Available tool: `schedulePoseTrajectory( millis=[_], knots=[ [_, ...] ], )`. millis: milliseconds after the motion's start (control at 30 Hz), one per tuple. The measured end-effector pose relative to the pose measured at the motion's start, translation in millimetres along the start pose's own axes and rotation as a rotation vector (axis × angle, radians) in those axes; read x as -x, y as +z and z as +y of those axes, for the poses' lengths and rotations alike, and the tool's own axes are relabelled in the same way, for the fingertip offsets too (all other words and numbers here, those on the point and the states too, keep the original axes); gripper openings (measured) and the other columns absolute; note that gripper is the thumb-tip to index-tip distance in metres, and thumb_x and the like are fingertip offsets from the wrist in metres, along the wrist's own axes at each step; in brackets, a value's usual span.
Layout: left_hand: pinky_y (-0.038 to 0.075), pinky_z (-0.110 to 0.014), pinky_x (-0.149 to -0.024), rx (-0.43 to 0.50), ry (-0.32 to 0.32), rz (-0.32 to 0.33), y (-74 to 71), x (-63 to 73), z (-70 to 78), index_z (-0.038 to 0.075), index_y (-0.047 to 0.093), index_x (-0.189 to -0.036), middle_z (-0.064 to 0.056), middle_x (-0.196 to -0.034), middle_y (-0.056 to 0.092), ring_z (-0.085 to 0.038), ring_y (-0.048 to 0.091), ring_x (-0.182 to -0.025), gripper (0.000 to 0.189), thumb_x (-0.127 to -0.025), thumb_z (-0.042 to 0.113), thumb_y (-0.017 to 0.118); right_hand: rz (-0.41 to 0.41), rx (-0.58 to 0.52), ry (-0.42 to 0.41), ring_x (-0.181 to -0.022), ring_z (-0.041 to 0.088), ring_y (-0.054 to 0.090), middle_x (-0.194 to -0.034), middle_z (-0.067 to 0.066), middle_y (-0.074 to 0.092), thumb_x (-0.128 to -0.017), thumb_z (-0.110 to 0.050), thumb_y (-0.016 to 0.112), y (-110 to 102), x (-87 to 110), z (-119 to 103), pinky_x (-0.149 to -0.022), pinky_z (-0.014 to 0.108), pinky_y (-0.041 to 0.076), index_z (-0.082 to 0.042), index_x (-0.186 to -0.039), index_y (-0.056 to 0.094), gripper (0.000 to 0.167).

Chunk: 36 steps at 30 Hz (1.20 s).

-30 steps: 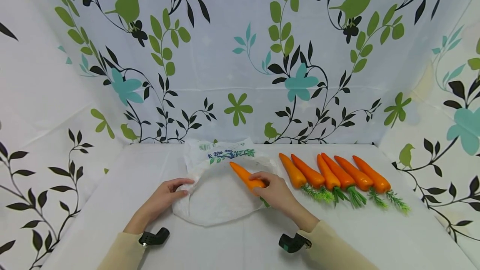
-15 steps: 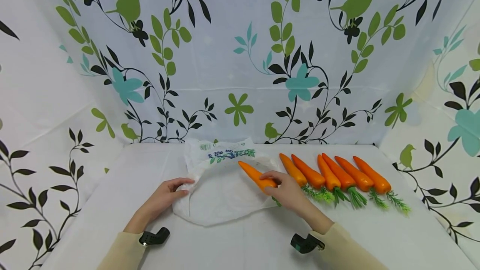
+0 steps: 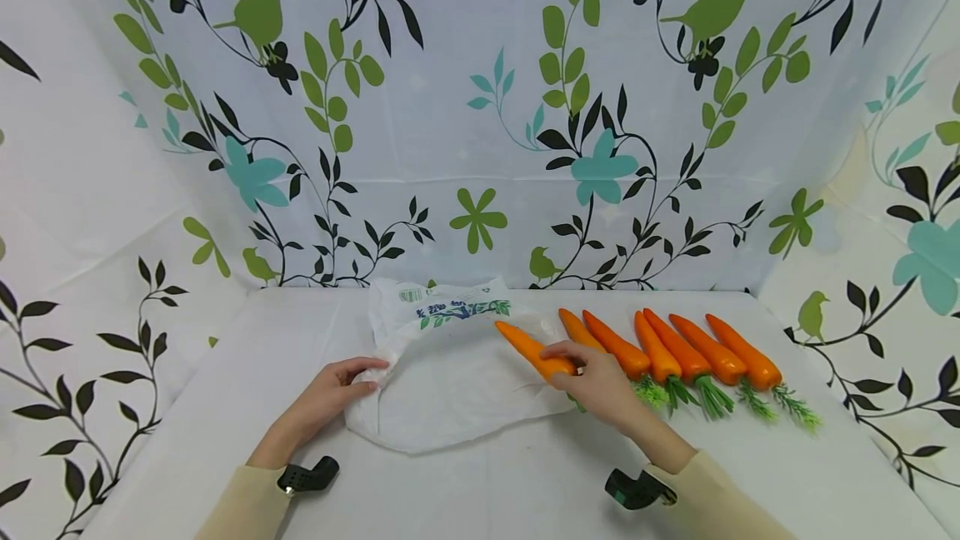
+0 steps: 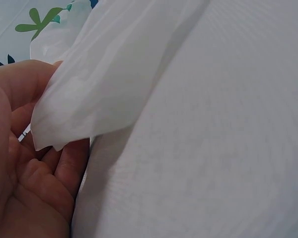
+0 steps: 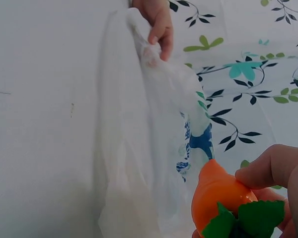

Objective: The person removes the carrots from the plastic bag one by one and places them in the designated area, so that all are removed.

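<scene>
A white plastic bag (image 3: 457, 398) with blue and green print lies on the table, its mouth spread wide. At its left edge my left hand (image 3: 341, 390) pinches the plastic between thumb and fingers; the left wrist view shows the thin film passing between them. An orange carrot (image 3: 531, 350) with green leaves at its thick end is gripped by my right hand (image 3: 596, 382), its tip pointing away and left, over the bag's right part. From the right wrist view, the carrot's leafy end (image 5: 243, 218) faces the camera, thumb on its side.
Right of the bag, several more orange carrots (image 3: 738, 348) lie in a slanted row, green tops toward me. My right hand overlaps the nearest one. Behind the table (image 3: 300, 315) hangs a patterned cloth (image 3: 420, 148) with leaves and birds.
My right hand has moved right with the carrot, from the bag's middle toward its right edge and the row. The left hand and the bag's left side have stayed in place.
</scene>
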State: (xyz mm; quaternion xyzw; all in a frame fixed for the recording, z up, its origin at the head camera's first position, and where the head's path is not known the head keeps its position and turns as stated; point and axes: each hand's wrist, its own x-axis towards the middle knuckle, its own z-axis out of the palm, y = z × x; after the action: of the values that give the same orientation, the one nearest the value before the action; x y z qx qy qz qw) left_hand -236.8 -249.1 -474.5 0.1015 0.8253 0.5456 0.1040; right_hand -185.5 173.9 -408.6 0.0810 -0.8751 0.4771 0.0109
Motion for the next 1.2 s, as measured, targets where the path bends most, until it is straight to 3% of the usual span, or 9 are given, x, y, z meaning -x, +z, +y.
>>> schedulePoseTrajectory(
  millis=[100, 333, 500, 800, 1200],
  knots=[
    [0.027, -0.054, -0.114, 0.001, 0.003, -0.001, -0.1, -0.3, -0.7, 0.011, 0.067, -0.127, -0.013, -0.148, 0.048, -0.031, 0.034, -0.139, 0.034, -0.094, 0.017, 0.069, 0.008, 0.012, -0.010, -0.068, 0.019, 0.053, -0.109, 0.003, 0.068, -0.086, -0.006, 0.068, -7, 1.8, 0, -0.053, 0.024, 0.042, -0.020, -0.108, 0.074, 0.027],
    [0.025, -0.056, -0.115, 0.010, 0.009, -0.003, -0.8, -0.6, -2.7, 0.010, 0.067, -0.128, -0.013, -0.148, 0.048, -0.032, 0.033, -0.140, 0.034, -0.094, 0.017, 0.069, 0.026, 0.036, 0.014, -0.076, 0.022, 0.054, -0.109, 0.006, 0.066, -0.086, -0.007, 0.066, -22, 3.2, 6, -0.055, 0.026, 0.045, -0.019, -0.111, 0.072, 0.028],
    [0.025, -0.055, -0.115, 0.008, 0.005, 0.001, -0.6, -0.3, -2.1, 0.011, 0.067, -0.127, -0.013, -0.148, 0.048, -0.032, 0.033, -0.140, 0.034, -0.094, 0.017, 0.069, 0.048, 0.053, 0.041, -0.086, 0.024, 0.056, -0.107, 0.008, 0.064, -0.087, -0.010, 0.065, -35, 2.7, 12, -0.064, 0.029, 0.050, -0.018, -0.116, 0.071, 0.030],
    [0.025, -0.055, -0.115, 0.009, -0.003, -0.003, -0.6, 0.7, 0.1, 0.011, 0.067, -0.128, -0.012, -0.148, 0.048, -0.032, 0.033, -0.141, 0.034, -0.094, 0.015, 0.068, 0.083, 0.091, 0.067, -0.103, 0.027, 0.056, -0.125, 0.014, 0.063, -0.093, -0.017, 0.063, -64, 3.6, 22, -0.084, 0.035, 0.053, -0.015, -0.126, 0.066, 0.033],
    [0.025, -0.055, -0.115, 0.020, -0.010, -0.004, -0.7, 0.9, 0.9, 0.011, 0.066, -0.128, -0.012, -0.149, 0.047, -0.031, 0.033, -0.141, 0.034, -0.094, 0.015, 0.067, 0.140, 0.106, 0.121, -0.108, 0.032, 0.055, -0.138, 0.019, 0.055, -0.098, -0.024, 0.060, -103, 4.2, 44, -0.080, 0.034, 0.050, -0.013, -0.136, 0.060, 0.040]
  ],
)
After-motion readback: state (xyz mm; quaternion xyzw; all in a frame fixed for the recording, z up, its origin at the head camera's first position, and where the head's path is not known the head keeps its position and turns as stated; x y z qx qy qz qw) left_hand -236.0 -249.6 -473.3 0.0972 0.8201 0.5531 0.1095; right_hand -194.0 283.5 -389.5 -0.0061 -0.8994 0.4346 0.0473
